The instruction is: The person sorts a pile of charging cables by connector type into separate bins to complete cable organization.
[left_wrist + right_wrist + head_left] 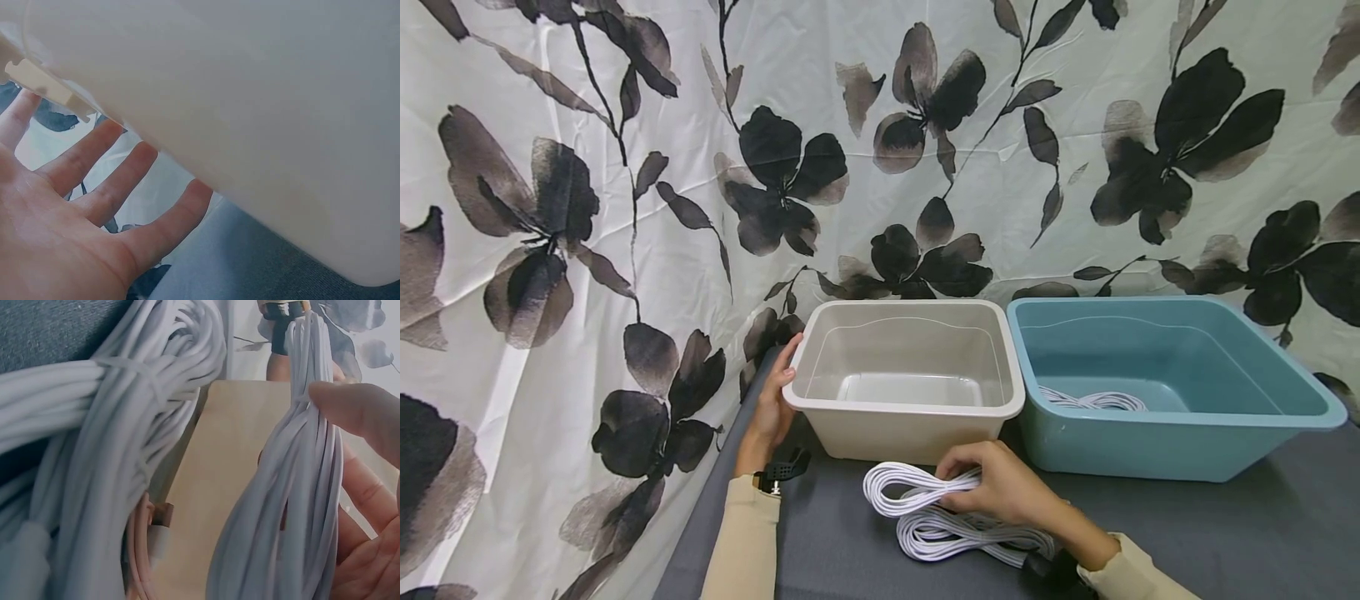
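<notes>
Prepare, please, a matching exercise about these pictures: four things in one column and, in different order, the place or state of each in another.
Column one
1. left hand
2. right hand
3. beige plastic bin
4. teal plastic bin

Column two
A. has looped white cable inside
B. touches the beige bin
C. stands left of the other bin
D. pinches a white cable bundle

Pairs: 1-B, 2-D, 3-C, 4-A

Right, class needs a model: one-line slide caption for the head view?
Left hand touching the beige bin, right hand holding a white cable; more cable in the blue bin.
</notes>
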The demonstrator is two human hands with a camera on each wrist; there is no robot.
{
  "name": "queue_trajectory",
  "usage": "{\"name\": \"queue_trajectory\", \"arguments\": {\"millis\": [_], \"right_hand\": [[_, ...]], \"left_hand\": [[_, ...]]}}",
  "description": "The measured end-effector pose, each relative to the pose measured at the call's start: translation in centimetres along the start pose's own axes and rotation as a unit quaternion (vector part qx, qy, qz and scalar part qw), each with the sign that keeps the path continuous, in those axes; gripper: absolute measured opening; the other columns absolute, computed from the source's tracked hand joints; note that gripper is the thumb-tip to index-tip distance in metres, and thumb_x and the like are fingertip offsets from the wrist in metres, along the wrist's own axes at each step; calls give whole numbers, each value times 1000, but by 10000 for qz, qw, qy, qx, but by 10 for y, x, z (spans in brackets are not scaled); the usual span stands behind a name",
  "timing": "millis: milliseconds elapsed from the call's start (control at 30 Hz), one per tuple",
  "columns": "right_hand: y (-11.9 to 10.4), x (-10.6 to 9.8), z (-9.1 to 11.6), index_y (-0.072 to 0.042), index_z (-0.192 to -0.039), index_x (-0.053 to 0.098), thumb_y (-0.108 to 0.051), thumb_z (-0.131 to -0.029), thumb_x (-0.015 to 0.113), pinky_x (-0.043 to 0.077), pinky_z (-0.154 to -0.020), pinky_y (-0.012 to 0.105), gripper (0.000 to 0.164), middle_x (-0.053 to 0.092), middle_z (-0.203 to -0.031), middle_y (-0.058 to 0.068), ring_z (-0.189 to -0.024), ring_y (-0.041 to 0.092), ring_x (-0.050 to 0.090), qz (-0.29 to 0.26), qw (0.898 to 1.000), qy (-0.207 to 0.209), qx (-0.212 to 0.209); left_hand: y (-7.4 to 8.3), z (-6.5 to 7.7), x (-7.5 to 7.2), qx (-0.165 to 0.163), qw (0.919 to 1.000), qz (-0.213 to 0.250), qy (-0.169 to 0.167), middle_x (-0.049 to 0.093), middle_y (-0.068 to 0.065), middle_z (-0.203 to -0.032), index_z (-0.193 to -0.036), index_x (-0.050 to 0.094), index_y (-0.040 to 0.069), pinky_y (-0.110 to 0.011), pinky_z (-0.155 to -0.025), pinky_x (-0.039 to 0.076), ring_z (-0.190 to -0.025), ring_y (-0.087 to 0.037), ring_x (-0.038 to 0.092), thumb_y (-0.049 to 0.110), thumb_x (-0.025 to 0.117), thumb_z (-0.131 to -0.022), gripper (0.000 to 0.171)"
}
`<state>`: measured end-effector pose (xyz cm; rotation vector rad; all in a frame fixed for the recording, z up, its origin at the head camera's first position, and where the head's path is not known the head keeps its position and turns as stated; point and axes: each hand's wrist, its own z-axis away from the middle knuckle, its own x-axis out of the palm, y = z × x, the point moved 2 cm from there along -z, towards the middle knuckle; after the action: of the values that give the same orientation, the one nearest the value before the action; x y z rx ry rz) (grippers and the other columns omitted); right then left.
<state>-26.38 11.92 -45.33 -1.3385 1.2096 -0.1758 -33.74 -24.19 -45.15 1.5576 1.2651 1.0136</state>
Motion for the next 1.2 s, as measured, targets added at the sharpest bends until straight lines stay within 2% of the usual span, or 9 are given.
{"name": "queue_trajectory", "arguments": {"millis": [333,633,767,900,1000,1200], "right_hand": [[-5,-9,7,-25,-91,74,-15,-79,86,55,-75,25,20,73,-86,-12,-82,3,67,25,10000,21,34],[-10,-23,13,-26,-93,74,-15,-78,86,55,-75,25,22,73,-86,-13,-81,2,66,77,9999,97,-17],[-14,-30,15,-25,-94,74,-16,-79,86,55,-74,25,20,73,-87,-11,-81,3,66,-62,9998,13,169],[-18,-37,17,-24,-94,74,-18,-79,86,54,-75,25,20,73,-88,-10,-82,4,66,-62,9995,-52,308],[-22,-42,18,-24,-94,74,-17,-80,85,54,-74,25,19,73,-88,-9,-82,3,66,-6,9996,-72,262],[-29,-53,21,-23,-95,74,-16,-82,84,54,-72,25,18,75,-89,-2,-81,4,66,-84,9997,-133,178]], "left_hand": [[1,0,0,22,10000,19,-40,20,-4,-170,-164,21,23,-58,-111,32,-145,-27,31,26,31,-98,67],[1,1,0,66,10000,52,-1,20,-3,-170,-165,19,19,-53,-110,33,-145,-27,30,25,31,-98,68],[2,1,1,68,10000,30,-9,20,-3,-170,-165,18,19,-51,-109,34,-145,-27,30,25,31,-98,69],[2,1,2,50,10000,38,-15,20,-3,-170,-164,21,23,-54,-110,33,-146,-28,30,26,31,-98,67],[2,1,2,35,10000,43,-15,19,-3,-170,-164,21,24,-58,-111,31,-146,-28,29,26,31,-98,67],[3,1,2,27,10000,53,-12,19,-4,-170,-165,18,21,-61,-111,30,-145,-28,29,27,31,-98,69]]}}
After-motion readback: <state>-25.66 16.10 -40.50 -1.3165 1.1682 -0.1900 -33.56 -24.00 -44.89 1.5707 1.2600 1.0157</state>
